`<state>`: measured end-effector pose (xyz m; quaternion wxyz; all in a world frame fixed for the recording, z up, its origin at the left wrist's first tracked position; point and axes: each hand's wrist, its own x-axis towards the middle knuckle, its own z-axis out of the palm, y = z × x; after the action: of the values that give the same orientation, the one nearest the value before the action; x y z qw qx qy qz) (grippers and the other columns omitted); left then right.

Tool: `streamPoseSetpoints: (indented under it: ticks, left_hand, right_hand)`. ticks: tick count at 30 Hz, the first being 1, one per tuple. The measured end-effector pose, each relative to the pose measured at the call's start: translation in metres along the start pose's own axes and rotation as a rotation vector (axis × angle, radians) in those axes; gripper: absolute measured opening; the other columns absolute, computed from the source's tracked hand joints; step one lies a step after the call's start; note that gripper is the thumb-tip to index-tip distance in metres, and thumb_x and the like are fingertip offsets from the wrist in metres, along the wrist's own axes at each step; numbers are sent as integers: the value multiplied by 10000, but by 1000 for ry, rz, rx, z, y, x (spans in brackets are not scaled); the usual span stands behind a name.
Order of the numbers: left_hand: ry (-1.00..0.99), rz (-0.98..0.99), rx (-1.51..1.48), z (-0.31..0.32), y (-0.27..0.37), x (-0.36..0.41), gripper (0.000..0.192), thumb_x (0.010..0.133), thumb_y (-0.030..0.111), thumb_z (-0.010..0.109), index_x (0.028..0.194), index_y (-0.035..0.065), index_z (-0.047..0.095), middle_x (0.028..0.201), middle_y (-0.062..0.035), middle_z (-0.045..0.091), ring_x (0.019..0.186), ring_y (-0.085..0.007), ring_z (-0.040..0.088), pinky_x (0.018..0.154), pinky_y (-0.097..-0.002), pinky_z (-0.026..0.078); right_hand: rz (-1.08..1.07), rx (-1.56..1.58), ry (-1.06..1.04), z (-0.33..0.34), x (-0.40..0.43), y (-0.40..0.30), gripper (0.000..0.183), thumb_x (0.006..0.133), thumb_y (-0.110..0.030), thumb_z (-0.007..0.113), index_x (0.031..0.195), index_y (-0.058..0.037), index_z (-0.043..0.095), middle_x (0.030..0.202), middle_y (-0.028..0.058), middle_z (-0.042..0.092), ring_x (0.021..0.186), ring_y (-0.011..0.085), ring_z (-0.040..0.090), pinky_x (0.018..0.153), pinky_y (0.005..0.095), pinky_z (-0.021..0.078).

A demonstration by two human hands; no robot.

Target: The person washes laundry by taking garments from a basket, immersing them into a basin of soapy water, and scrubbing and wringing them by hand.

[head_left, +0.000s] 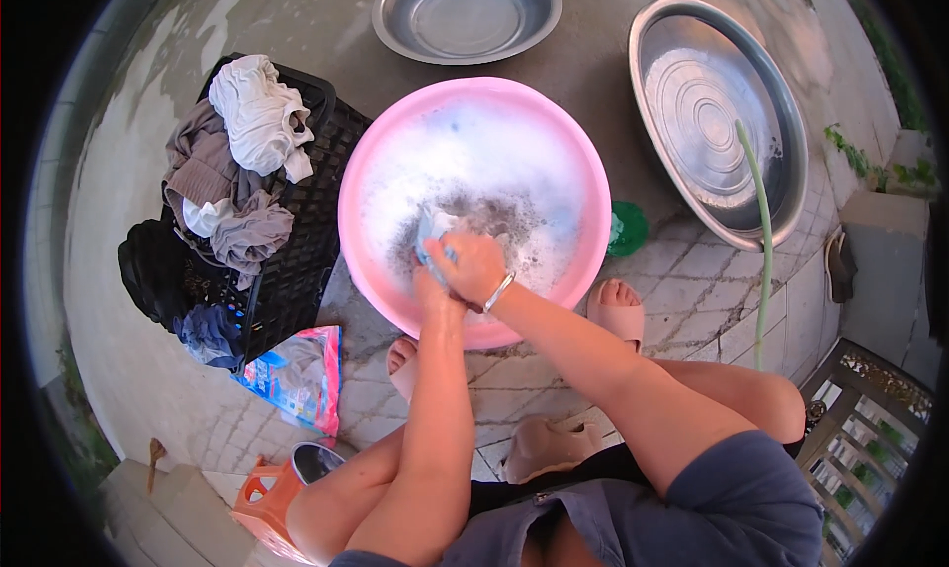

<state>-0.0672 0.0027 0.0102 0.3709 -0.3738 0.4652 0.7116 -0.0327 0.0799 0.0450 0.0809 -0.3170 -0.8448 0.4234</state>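
Note:
A round pink plastic basin (359,270) stands on the ground before me, full of white suds (474,144) with a grey patch of foam near my hands. My right hand (478,263), with a silver bangle at the wrist, closes over a light blue cloth (430,237). Close against it, my left hand (436,287) grips the same cloth from below, its fingers partly hidden by the right hand. Both hands are over the near part of the basin. Any part of the cloth under the foam is hidden.
Left of the basin, a black plastic crate (300,218) holds crumpled clothes (259,115). A detergent bag (304,378) lies below it, near an orange stool (263,496). Metal basins (467,22) stand beyond; a green hose (764,255) reaches into the tilted right-hand one (667,137). A green object (629,229) touches the pink rim.

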Motion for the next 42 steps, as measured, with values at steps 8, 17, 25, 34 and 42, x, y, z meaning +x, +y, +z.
streamPoseSetpoints:
  ticks: [8,17,25,34,42]
  left_hand:
    - [29,169,428,-35,36,15,212,774,121,484,972,53,447,788,-74,525,623,-176,511,552,-328,424]
    - [-272,-273,64,9,33,-33,357,781,301,511,1028,53,443,968,-138,498,783,-275,538,604,-418,468]
    - [-194,53,-36,-15,9,2,311,808,240,461,1063,64,436,982,-105,496,831,-215,527,642,-366,470]
    - [-419,-146,-24,27,31,-38,373,826,271,385,1062,-14,426,1024,-137,499,909,-245,518,795,-368,438]
    - [-542,108,-268,50,5,-63,481,837,402,344,1101,6,413,1092,-120,469,990,-226,468,848,-353,378]
  right_hand:
    - [-14,-314,-235,-20,3,73,392,737,-408,498,893,-48,487,741,166,550,691,314,531,637,396,421]
    - [-29,291,-154,-16,-10,13,181,651,-180,570,783,-59,547,742,147,532,700,302,521,634,365,422]
    - [-99,143,-146,-9,0,-25,268,660,-262,585,782,-67,448,714,153,520,661,316,525,561,380,415]
    - [383,975,-436,-36,24,7,324,693,-274,617,864,-21,509,760,14,511,718,84,475,652,238,402]
    - [544,913,513,-15,37,-1,161,617,-61,556,766,-28,502,681,47,511,588,151,472,543,276,389]
